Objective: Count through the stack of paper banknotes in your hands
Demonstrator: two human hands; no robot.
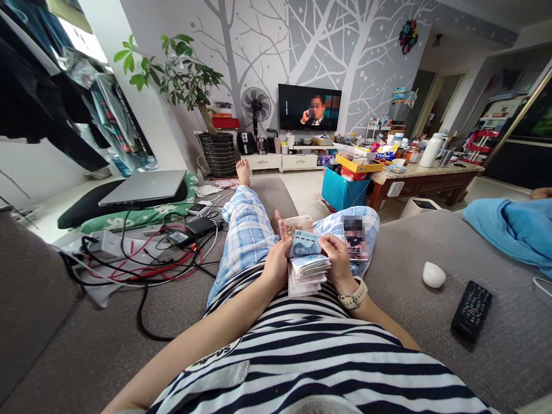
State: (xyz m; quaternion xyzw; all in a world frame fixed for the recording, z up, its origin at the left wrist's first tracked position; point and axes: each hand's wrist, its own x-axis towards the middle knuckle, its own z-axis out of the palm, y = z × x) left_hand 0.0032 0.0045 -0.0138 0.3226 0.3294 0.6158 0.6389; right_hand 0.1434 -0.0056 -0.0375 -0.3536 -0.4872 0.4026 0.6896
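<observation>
Above my lap, my left hand point(276, 263) is closed around the left side of a folded stack of banknotes point(308, 273). A blue-green ten note point(305, 244) lies uppermost, its right edge pinched by my right hand point(337, 261). Behind it stand brownish twenty notes point(294, 224), partly covered. The lower ends of the stack fan out in several layers toward my striped shirt. A pale watch point(353, 294) is on my right wrist. Just beyond that hand, a phone point(355, 238) with a lit, partly blurred screen rests against my right leg.
A black remote point(472, 310) and a white mouse point(433, 275) lie on the grey sofa at right. Tangled cables point(172, 253) and a closed laptop point(144, 187) are at left. Ahead stand a cluttered wooden table point(422, 177) and a blue box point(342, 190).
</observation>
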